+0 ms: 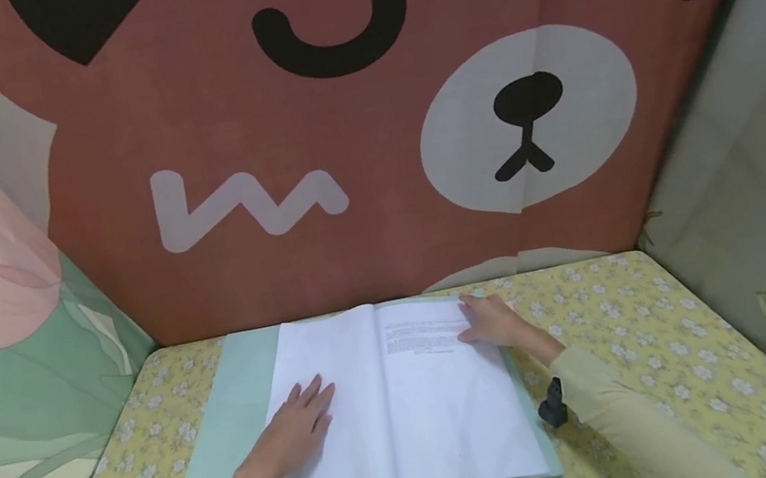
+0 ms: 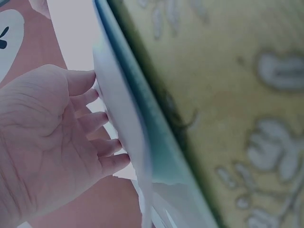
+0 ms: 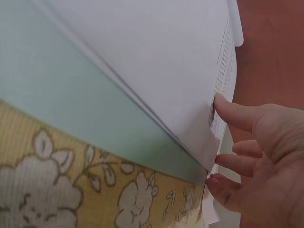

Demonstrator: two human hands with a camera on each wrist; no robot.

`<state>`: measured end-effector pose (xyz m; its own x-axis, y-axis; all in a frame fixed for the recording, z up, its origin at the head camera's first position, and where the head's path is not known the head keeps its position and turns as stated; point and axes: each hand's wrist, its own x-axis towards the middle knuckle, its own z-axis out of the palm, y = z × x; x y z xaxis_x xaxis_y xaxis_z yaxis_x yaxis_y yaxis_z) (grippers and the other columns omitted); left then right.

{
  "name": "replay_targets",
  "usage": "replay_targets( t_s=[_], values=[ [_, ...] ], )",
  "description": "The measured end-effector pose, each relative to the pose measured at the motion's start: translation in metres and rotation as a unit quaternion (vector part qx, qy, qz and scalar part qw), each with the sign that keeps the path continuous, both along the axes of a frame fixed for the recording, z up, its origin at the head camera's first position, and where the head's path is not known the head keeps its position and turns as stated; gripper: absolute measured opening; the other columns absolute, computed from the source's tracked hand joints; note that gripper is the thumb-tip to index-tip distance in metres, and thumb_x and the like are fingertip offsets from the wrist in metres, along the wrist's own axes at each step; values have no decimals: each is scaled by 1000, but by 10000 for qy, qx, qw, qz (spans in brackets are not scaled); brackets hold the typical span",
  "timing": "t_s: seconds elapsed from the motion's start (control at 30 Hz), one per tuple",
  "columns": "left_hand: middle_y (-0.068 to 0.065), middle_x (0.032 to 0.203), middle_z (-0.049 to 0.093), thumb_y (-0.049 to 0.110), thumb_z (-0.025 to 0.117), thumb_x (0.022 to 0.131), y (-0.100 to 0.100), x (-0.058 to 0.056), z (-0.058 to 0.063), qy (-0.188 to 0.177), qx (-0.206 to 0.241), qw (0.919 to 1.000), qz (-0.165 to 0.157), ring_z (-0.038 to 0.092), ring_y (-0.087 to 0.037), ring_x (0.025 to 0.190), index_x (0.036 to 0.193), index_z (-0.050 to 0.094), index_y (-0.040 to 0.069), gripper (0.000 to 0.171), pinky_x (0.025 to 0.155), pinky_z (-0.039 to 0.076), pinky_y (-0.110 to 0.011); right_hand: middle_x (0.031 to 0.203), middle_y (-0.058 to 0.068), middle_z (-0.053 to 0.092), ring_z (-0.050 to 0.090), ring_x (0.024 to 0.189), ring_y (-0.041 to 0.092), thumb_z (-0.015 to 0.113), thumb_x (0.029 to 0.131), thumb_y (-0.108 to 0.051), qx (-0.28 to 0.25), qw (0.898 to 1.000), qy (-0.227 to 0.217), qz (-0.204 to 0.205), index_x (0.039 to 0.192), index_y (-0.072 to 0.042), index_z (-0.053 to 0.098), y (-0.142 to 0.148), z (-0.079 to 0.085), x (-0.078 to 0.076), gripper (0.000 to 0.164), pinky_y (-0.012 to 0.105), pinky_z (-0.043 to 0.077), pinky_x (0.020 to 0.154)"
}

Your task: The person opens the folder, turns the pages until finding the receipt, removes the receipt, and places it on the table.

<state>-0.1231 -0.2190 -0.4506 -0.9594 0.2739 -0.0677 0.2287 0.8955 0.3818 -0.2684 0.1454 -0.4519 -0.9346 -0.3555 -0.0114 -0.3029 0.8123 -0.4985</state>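
A booklet with light green covers (image 1: 242, 398) lies spread on the table, white pages uppermost. My left hand (image 1: 296, 427) rests on the blank left page (image 1: 354, 430), fingers spread and fairly straight. In the left wrist view, the fingertips of the left hand (image 2: 57, 128) meet the white sheet. At the upper right corner of the right page (image 1: 459, 421) is my right hand (image 1: 496, 321). Seen from the right wrist, the thumb of the right hand (image 3: 266, 156) touches the page beside printed lines, while the other fingertips are at the sheet's edge, apart from the thumb.
A yellow floral cloth (image 1: 620, 335) covers the table around the booklet. Behind the table hangs a reddish-brown curtain (image 1: 383, 239) with a cartoon bear face. Printed fabric also hangs on the left and right. A black device (image 1: 552, 403) sits at the right wrist.
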Motion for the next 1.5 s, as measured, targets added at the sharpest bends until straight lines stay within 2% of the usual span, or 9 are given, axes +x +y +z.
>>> replay_targets(
  t_s=[0.13, 0.33, 0.6, 0.83, 1.0, 1.17, 1.27, 1.4, 1.5],
  values=[
    [-20, 163, 37, 21, 54, 108, -2, 1, -3, -65, -67, 9999, 41, 26, -51, 150, 153, 50, 4, 48, 119, 27, -64, 135, 29, 63, 57, 130, 43, 79, 94, -22, -28, 10000, -40, -24, 150, 14, 41, 3, -6, -1, 77, 52, 49, 105],
    [-20, 163, 37, 21, 54, 108, -1, -1, -2, 10, -45, 10000, 77, 25, -51, 150, 154, 49, 4, 49, 119, 27, -65, 142, 33, 55, 48, 136, 49, 76, 96, -19, -119, 9998, 133, -57, 148, 17, 42, 6, -7, 0, 72, 56, 44, 110],
    [-20, 164, 35, 22, 53, 108, 3, 0, 0, -96, -20, 9999, 135, 23, -51, 151, 154, 48, 4, 49, 120, 24, -66, 138, 30, 60, 56, 130, 44, 81, 92, -13, -415, 9987, 83, -271, 142, 14, 49, 3, -7, 3, 65, 51, 50, 105],
    [-23, 163, 35, 20, 53, 108, 4, 0, -1, -147, -54, 9997, 174, 23, -53, 150, 153, 48, 2, 49, 119, 23, -68, 115, 26, 71, 68, 109, 39, 83, 85, 0, -639, 9964, 489, -269, 136, 11, 57, -2, -5, 2, 59, 49, 56, 93],
    [-23, 163, 34, 21, 53, 108, 4, -2, -3, -138, -98, 9997, 171, 23, -54, 150, 154, 48, 2, 50, 119, 22, -68, 109, 25, 71, 69, 102, 38, 80, 84, 7, -1123, 9912, 476, -509, 129, 11, 61, -5, 2, 4, 50, 49, 57, 88],
    [-22, 164, 34, 21, 54, 108, 7, -2, -3, -84, -72, 9997, 218, 23, -52, 151, 154, 48, 3, 50, 120, 22, -67, 113, 27, 70, 69, 104, 42, 77, 89, 2, -1633, 9810, 438, -949, 124, 12, 63, -4, 9, 2, 40, 51, 57, 91],
    [-23, 164, 34, 21, 54, 108, 9, -2, -3, -75, -55, 9997, 217, 23, -53, 150, 154, 48, 3, 50, 119, 23, -67, 120, 31, 67, 66, 111, 45, 75, 92, -3, -1845, 9723, 317, -1399, 124, 13, 62, -3, 14, 1, 39, 52, 55, 95],
    [-22, 164, 33, 21, 54, 108, 9, -1, -1, -144, -50, 9996, 235, 21, -53, 151, 155, 47, 3, 51, 120, 22, -67, 134, 34, 59, 59, 123, 47, 72, 93, -4, -2429, 9468, -103, -2110, 136, 14, 55, -1, 21, -1, 50, 54, 51, 101],
    [-22, 165, 31, 22, 53, 108, 7, -2, -1, -278, -58, 9992, 281, 19, -52, 152, 155, 46, 3, 51, 121, 20, -67, 137, 34, 56, 57, 126, 46, 70, 94, -3, -2887, 9270, -428, -2356, 143, 14, 49, 1, 23, -4, 56, 53, 51, 103]
  ],
)
